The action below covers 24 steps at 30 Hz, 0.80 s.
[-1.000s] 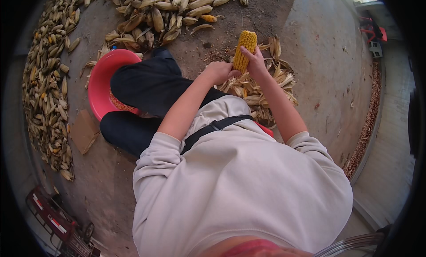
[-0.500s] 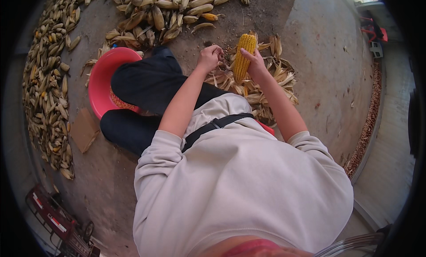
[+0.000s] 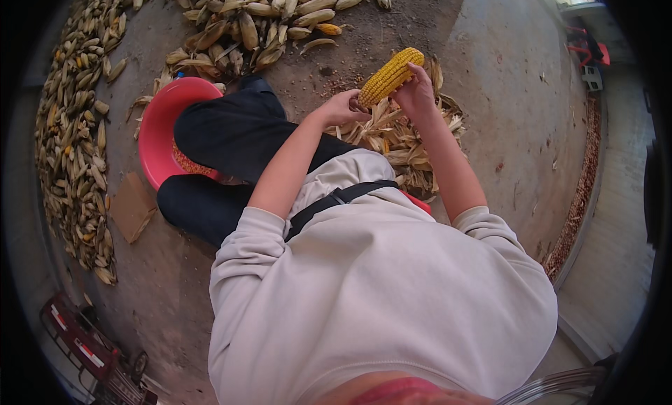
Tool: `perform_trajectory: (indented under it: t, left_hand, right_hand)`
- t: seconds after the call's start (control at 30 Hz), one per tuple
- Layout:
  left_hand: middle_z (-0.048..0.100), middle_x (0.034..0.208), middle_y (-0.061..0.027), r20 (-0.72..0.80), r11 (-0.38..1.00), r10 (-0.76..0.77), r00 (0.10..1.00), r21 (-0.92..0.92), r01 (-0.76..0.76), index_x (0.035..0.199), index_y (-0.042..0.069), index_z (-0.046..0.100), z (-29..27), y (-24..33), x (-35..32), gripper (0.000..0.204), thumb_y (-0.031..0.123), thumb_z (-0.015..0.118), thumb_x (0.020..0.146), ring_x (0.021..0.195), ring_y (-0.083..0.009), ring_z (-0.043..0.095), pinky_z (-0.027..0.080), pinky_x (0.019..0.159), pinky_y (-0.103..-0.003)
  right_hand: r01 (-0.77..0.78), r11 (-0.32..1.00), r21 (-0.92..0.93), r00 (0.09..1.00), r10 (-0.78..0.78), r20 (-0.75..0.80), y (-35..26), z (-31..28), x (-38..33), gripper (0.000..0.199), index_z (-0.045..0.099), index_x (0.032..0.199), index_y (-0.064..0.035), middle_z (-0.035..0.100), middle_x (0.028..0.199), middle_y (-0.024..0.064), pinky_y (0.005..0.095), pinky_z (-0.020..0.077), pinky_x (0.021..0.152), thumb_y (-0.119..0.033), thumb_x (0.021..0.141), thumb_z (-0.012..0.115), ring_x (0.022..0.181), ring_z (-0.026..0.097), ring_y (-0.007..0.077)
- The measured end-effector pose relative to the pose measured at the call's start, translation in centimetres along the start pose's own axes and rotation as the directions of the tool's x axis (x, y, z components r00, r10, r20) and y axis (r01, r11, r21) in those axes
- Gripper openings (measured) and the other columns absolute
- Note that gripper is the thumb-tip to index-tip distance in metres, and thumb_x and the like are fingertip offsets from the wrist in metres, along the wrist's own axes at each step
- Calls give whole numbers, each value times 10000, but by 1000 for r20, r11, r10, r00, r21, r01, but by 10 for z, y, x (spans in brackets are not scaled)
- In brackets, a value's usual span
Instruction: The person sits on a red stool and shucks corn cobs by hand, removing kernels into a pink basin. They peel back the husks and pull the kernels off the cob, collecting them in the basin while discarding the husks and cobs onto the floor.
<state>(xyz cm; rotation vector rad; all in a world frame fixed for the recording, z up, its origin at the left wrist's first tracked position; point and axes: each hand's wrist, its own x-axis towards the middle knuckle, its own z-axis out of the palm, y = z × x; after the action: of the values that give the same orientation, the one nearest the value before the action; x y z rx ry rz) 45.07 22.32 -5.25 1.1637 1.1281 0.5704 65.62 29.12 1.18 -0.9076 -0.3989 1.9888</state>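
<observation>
A husked yellow ear of corn (image 3: 389, 76) is held at a slant in front of me. My right hand (image 3: 418, 93) grips it near its upper right end, the thumb and fingers closed on its side. At the lower left end is my left hand (image 3: 343, 108), its curled fingers closed around the tip. Just beneath the ear lies a heap of dry, peeled husks (image 3: 399, 135) on the floor. Part of each hand's fingers is hidden behind the ear.
A pink basin (image 3: 157, 132) with loose kernels stands left of my legs. Unhusked corn is piled ahead (image 3: 245, 27) and along the left (image 3: 77, 139). A cardboard piece (image 3: 131, 207) and a dark red wheeled machine (image 3: 87, 345) lie left. Kernels line the right wall (image 3: 577, 195).
The ear has tipped from nearly upright to a slant, its top toward the right. My left hand has moved right and slightly down, to the ear's lower end.
</observation>
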Motion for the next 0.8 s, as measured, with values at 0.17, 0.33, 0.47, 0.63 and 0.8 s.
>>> perform_trajectory:
  t: [0.17, 0.33, 0.47, 0.63, 0.8]
  left_hand:
    - [700, 1058, -70, 116, 838, 2, 993, -542, 61, 1191, 38, 616, -6, 2, 0, 582, 429, 820, 812, 996, -161, 668, 522, 906, -321]
    - [619, 864, 2, -134, 757, 136, 982, -625, -190, 1054, 52, 630, -2, -12, 6, 389, 431, 633, 966, 783, -100, 577, 473, 713, -254]
    - [593, 794, 20, -121, 807, 157, 980, -556, -198, 972, 60, 646, -3, -15, 9, 279, 331, 594, 1014, 702, -80, 532, 429, 637, -227]
    - [567, 751, 36, -60, 955, 188, 980, -221, -197, 902, 53, 648, -1, -4, 2, 246, 235, 549, 1036, 686, -64, 511, 422, 630, -218]
    - [561, 758, 41, -25, 957, 175, 984, -230, -176, 869, 33, 637, 2, 0, -1, 248, 187, 533, 1034, 694, -54, 498, 460, 628, -232]
  right_hand:
    - [65, 998, -7, 998, -65, -18, 13, -8, 10, 348, 516, 1214, -82, 582, 1157, 96, 562, 471, 991, -182, 918, 669, 1127, 578, 279]
    - [129, 989, -69, 988, -122, 97, 18, -3, 9, 298, 548, 1179, -64, 606, 1152, 100, 539, 534, 946, -128, 912, 665, 1107, 612, 275]
    - [133, 990, -42, 987, -128, 95, 18, -1, 12, 295, 550, 1167, -28, 606, 1169, 125, 529, 536, 962, -125, 910, 659, 1115, 612, 295]
    - [92, 992, 83, 995, -95, 41, 14, -4, 5, 400, 516, 1237, -9, 580, 1235, 165, 556, 436, 1099, -219, 928, 658, 1221, 546, 344]
    - [163, 969, 188, 985, -171, 30, 10, -8, 0, 519, 460, 1310, 7, 537, 1328, 217, 575, 429, 1108, -304, 944, 657, 1292, 505, 390]
